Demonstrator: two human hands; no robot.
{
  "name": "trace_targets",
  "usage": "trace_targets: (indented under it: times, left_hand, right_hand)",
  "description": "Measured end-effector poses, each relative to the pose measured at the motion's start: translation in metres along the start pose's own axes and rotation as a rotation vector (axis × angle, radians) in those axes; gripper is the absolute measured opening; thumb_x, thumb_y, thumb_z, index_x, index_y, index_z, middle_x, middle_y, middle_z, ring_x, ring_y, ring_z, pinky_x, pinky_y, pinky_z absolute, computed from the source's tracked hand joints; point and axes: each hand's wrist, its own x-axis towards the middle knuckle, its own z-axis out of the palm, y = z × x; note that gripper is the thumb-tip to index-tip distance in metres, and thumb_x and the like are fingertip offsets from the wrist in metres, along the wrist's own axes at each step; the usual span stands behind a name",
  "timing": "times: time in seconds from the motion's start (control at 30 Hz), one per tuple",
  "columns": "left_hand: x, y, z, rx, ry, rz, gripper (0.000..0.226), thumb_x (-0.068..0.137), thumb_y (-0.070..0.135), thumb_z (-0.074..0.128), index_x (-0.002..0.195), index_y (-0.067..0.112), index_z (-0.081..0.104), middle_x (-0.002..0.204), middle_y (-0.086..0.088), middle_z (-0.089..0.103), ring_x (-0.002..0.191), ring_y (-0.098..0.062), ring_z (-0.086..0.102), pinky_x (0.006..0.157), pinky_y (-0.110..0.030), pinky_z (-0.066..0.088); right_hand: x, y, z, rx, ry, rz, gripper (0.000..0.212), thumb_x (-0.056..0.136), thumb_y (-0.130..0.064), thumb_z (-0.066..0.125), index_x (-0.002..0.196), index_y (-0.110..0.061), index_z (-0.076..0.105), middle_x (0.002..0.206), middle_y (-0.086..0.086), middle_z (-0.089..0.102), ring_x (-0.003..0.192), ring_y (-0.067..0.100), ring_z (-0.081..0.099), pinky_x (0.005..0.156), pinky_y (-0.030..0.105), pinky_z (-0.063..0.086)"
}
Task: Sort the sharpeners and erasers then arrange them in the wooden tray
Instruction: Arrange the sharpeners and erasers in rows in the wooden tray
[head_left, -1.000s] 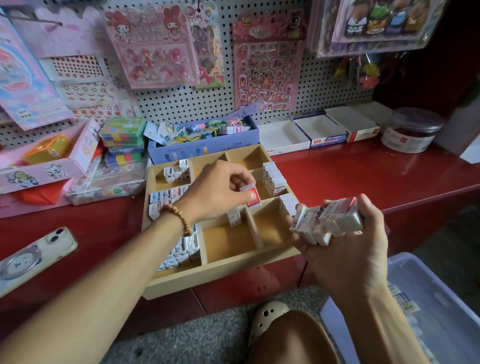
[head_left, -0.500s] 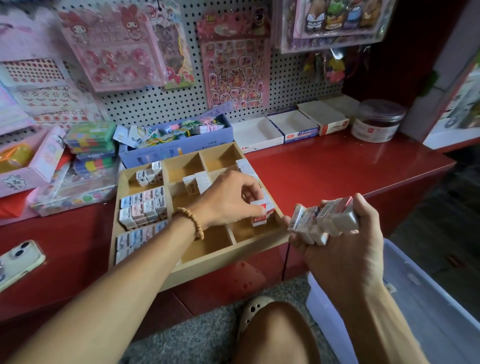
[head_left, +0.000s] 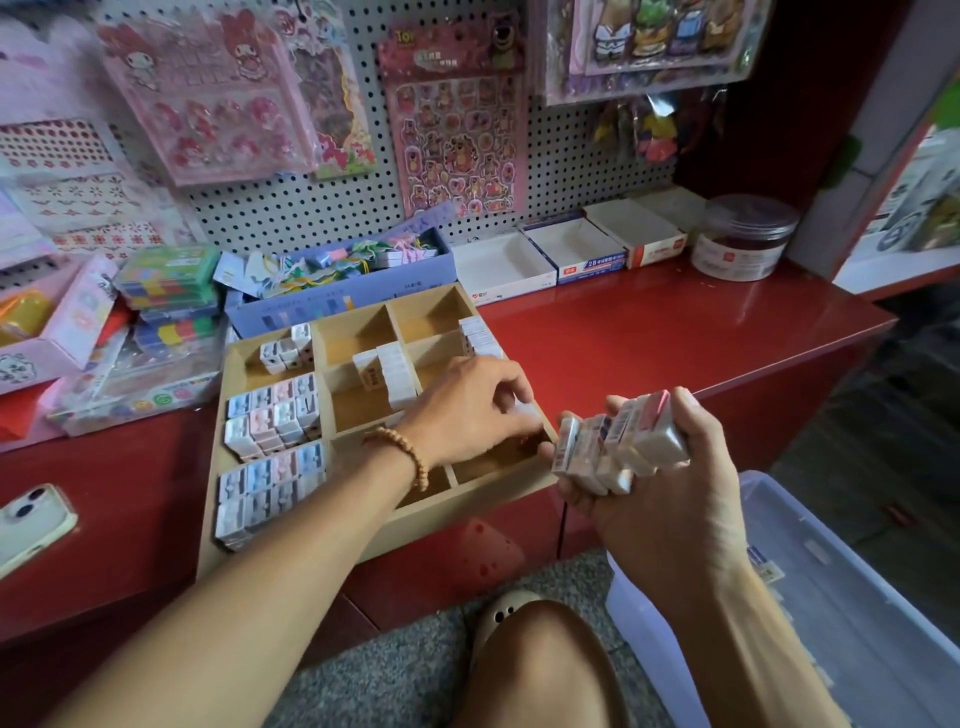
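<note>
Since half a second ago the left hand (head_left: 470, 402) has slid toward the near right corner of the pale wooden compartment tray (head_left: 291, 551), fingers curled on a small white boxed eraser (head_left: 524, 410) at the tray's right wall. Just right of it, off the tray's edge, the right hand (head_left: 670, 499) grips a bundle of white paper-sleeved erasers (head_left: 618, 447). Pastel boxed sharpeners (head_left: 275, 421) fill the compartments left of the left wrist.

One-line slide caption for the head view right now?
Left hand sets an eraser into the wooden tray while right hand holds a bundle of erasers.
</note>
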Motion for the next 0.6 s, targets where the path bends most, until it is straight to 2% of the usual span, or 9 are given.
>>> trace_targets:
  times: [0.07,0.13,0.2,0.23,0.3,0.33,0.4,0.5,0.6]
  left_hand:
    - [-0.002,0.002,-0.014,-0.082,0.051,0.016,0.008,0.084,0.029,0.074,0.087,0.022,0.072,0.083,0.007,0.068,0.075,-0.008,0.061,0.070,-0.028,0.053]
    - [-0.009,0.007,-0.030,-0.255,0.042,0.060,0.018,0.081,0.028,0.078,0.095,0.020,0.072,0.090,0.004,0.071,0.085,-0.011,0.064,0.070,-0.024,0.052]
    - [-0.021,0.017,-0.044,-0.373,-0.054,0.128,0.041,0.071,0.032,0.085,0.108,0.021,0.070,0.098,0.006,0.070,0.094,-0.007,0.065,0.072,-0.022,0.053]
    - [-0.026,0.022,-0.048,-0.388,-0.097,0.153,0.052,0.067,0.034,0.088,0.114,0.023,0.068,0.103,0.008,0.070,0.099,-0.005,0.064,0.077,-0.027,0.056]
    - [-0.034,0.031,-0.051,-0.335,-0.115,0.193,0.065,0.063,0.034,0.090,0.122,0.026,0.065,0.110,0.013,0.069,0.106,-0.001,0.061,0.088,-0.030,0.055]
    - [-0.036,0.033,-0.053,-0.286,-0.099,0.212,0.065,0.062,0.034,0.090,0.122,0.026,0.065,0.110,0.016,0.068,0.107,0.002,0.060,0.091,-0.025,0.052]
    - [-0.040,0.034,-0.057,-0.250,-0.081,0.237,0.056,0.065,0.029,0.090,0.116,0.025,0.069,0.106,0.019,0.069,0.103,0.006,0.061,0.092,-0.016,0.047]
    - [-0.045,0.026,-0.063,-0.293,-0.056,0.236,0.046,0.066,0.021,0.089,0.108,0.025,0.071,0.099,0.012,0.072,0.093,0.003,0.064,0.088,-0.018,0.050]
    - [-0.047,0.016,-0.062,-0.330,0.023,0.196,0.047,0.065,0.021,0.091,0.108,0.019,0.071,0.096,0.009,0.073,0.089,-0.001,0.066,0.089,-0.026,0.052]
  right_hand:
    - [0.000,0.001,0.003,-0.021,-0.028,0.021,0.078,0.043,-0.058,0.090,0.101,-0.013,0.064,0.111,0.022,0.064,0.092,0.041,0.066,0.065,0.040,0.055]
    - [-0.001,0.001,0.011,-0.043,-0.079,0.038,0.074,0.043,-0.057,0.089,0.099,-0.014,0.065,0.102,0.017,0.066,0.083,0.034,0.068,0.062,0.038,0.054]
    - [0.000,0.003,0.020,-0.094,-0.123,0.058,0.059,0.058,-0.057,0.080,0.096,-0.015,0.065,0.092,0.011,0.068,0.076,0.027,0.068,0.061,0.036,0.052]
    - [0.000,0.005,0.025,-0.120,-0.142,0.075,0.051,0.068,-0.056,0.073,0.097,-0.015,0.065,0.091,0.010,0.068,0.076,0.025,0.068,0.061,0.035,0.051]
    - [0.005,0.011,0.035,-0.142,-0.211,0.102,0.052,0.075,-0.055,0.063,0.106,-0.014,0.068,0.097,0.012,0.065,0.078,0.025,0.064,0.062,0.035,0.050]
    - [0.007,0.015,0.039,-0.154,-0.247,0.106,0.053,0.075,-0.056,0.061,0.108,-0.015,0.069,0.099,0.013,0.064,0.077,0.026,0.062,0.062,0.036,0.049]
    - [0.011,0.024,0.047,-0.173,-0.288,0.122,0.050,0.076,-0.059,0.058,0.100,-0.019,0.075,0.097,0.012,0.065,0.076,0.026,0.059,0.063,0.036,0.048]
    - [0.015,0.035,0.057,-0.142,-0.271,0.167,0.056,0.081,-0.068,0.052,0.089,-0.019,0.077,0.092,0.009,0.066,0.073,0.026,0.059,0.061,0.035,0.047]
    - [0.017,0.041,0.063,-0.063,-0.220,0.212,0.074,0.085,-0.074,0.038,0.098,-0.010,0.073,0.086,0.014,0.066,0.069,0.027,0.061,0.063,0.037,0.046]
